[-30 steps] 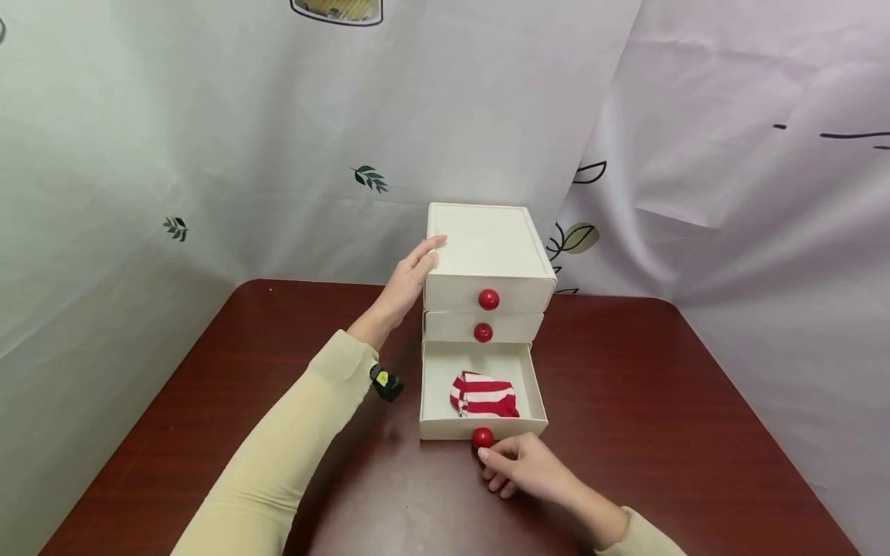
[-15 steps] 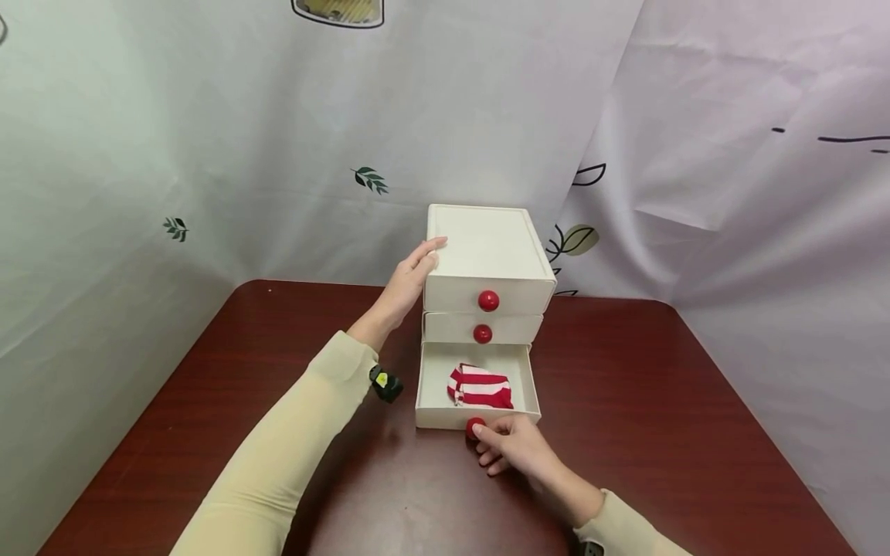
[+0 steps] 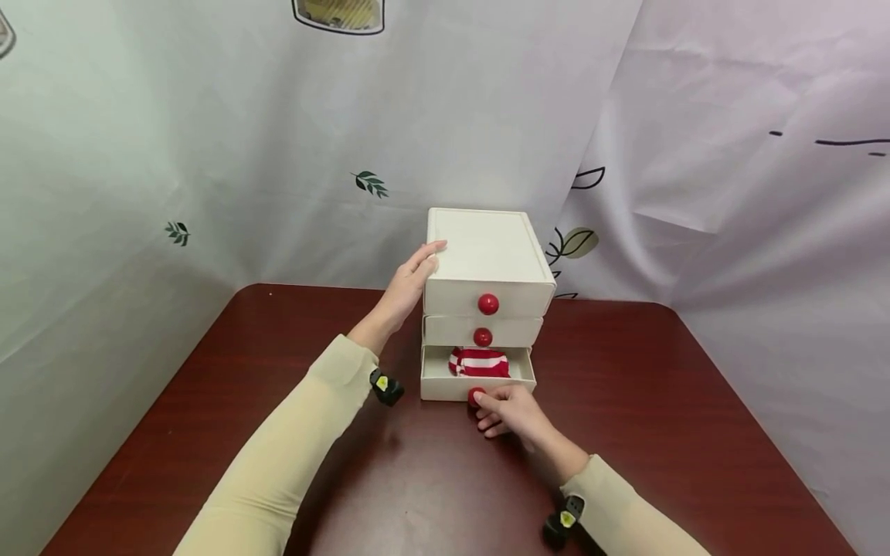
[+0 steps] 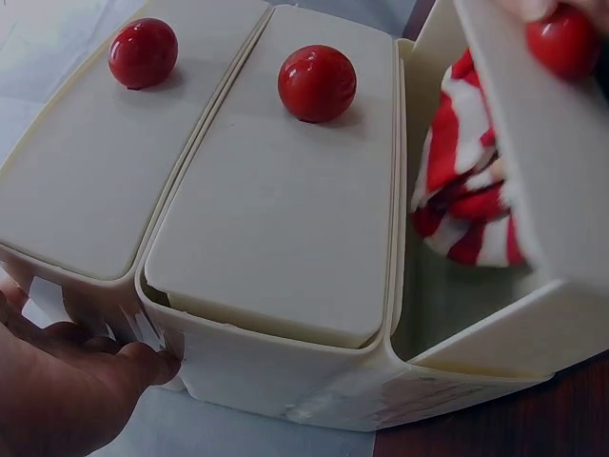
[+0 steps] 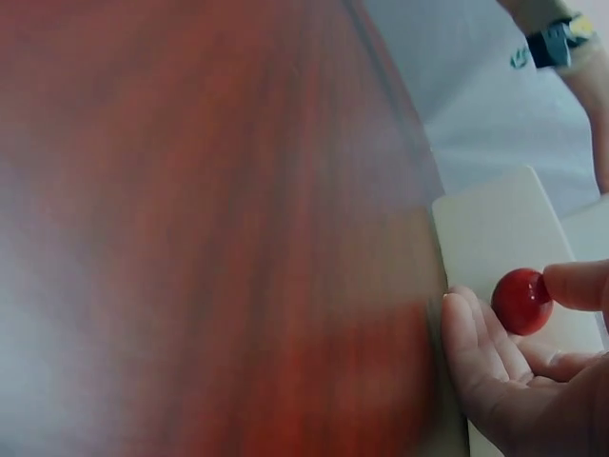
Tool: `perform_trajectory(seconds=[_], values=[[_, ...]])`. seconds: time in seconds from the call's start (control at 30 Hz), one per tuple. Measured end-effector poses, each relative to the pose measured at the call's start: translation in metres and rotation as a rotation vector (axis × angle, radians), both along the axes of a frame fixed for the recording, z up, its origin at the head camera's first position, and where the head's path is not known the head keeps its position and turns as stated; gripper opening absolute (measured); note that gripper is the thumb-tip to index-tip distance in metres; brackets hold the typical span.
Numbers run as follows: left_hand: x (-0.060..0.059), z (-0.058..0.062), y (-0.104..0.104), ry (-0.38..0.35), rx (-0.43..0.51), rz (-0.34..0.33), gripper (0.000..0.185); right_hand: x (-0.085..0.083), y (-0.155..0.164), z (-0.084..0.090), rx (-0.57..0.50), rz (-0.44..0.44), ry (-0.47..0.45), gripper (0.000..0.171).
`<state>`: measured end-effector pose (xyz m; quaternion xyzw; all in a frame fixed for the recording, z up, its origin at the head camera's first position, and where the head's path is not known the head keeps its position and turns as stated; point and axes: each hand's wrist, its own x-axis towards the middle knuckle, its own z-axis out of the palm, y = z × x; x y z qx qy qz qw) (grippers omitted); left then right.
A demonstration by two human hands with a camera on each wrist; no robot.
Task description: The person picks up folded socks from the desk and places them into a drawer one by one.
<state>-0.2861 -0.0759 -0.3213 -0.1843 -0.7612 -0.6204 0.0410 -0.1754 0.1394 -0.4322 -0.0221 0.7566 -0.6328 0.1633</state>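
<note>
The right hand [image 3: 513, 411] pinches the red knob [image 3: 476, 396] of the bottom drawer [image 3: 445, 381], which stands partly open at the foot of the white drawer unit [image 3: 487, 255] on the dark red table [image 3: 660, 401]. A red-and-white striped cloth [image 3: 480, 361] (bunched) lies inside. The left hand [image 3: 410, 279], fingers straight, presses flat against the unit's left side.

Cream three-drawer cabinet [image 3: 487, 251] standing upright at the table's 12 o'clock edge. Bottom drawer [image 3: 477, 382] partly open, red knob [image 3: 476, 396] at 6 o'clock. A red-and-white striped sock [image 3: 480, 362] lies inside.
</note>
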Motion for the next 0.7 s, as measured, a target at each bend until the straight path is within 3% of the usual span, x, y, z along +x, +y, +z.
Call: perform_trajectory(seconds=[0.47, 0.7], values=[[0.003, 0.005, -0.002, -0.031, -0.001, -0.031, 0.041, -0.032, -0.003, 0.001, 0.002, -0.003, 0.018, 0.036], [0.026, 0.024, 0.000, -0.024, -0.023, -0.031, 0.043, -0.040, -0.003, 0.001, 0.018, -0.004, 0.053, 0.035]])
